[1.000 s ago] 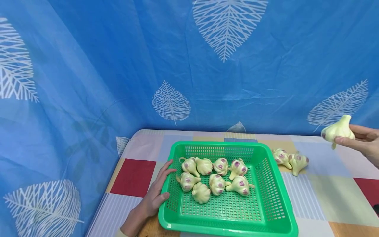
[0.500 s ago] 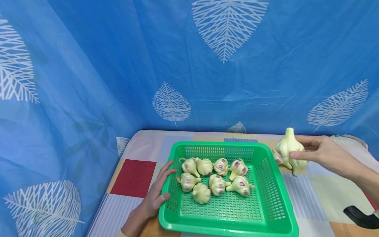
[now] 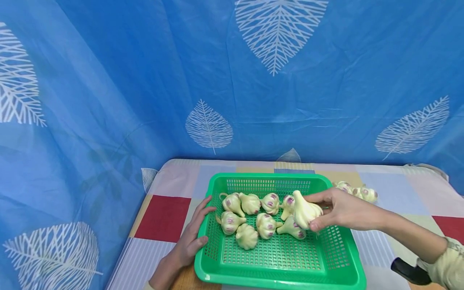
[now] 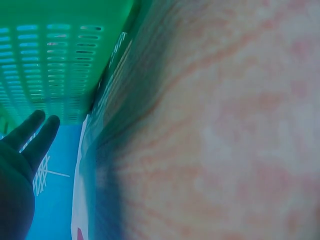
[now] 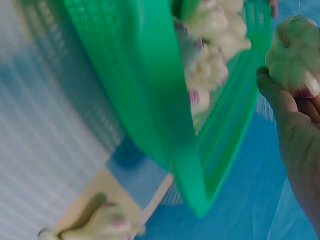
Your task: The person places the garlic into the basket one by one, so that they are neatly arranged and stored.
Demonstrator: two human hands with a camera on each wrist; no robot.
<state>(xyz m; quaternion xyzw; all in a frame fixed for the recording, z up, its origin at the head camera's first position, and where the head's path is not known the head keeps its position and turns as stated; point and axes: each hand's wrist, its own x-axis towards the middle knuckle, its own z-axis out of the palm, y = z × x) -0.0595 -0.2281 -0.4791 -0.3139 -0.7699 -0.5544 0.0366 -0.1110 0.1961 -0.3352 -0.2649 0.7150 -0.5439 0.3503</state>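
Note:
My right hand (image 3: pixel 340 209) grips a pale garlic bulb (image 3: pixel 302 211) between thumb and fingers, its neck pointing up. The bulb is over the right part of a green slotted plastic basket (image 3: pixel 286 280), in front of other bulbs that it partly covers. Several purple-streaked garlic bulbs (image 3: pixel 266 225) lie grouped in the basket's back and left portion. My left hand (image 3: pixel 190 241) rests against the basket's left rim with fingers extended. In the left wrist view, two fingers (image 4: pixel 42 142) show by the basket wall. The right wrist view also catches the held bulb (image 5: pixel 294 55).
Two more garlic bulbs, one nearer the basket (image 3: pixel 342 186) and one farther right (image 3: pixel 366 194), lie on the checked tablecloth (image 3: pixel 402 229). A blue leaf-patterned curtain (image 3: pixel 253 133) hangs behind and to the left. A black object (image 3: pixel 409 272) shows beside the right sleeve.
My right hand has carried the garlic bulb leftward from the far right, past the two bulbs on the cloth, to above the basket. My left hand and the basket stay put.

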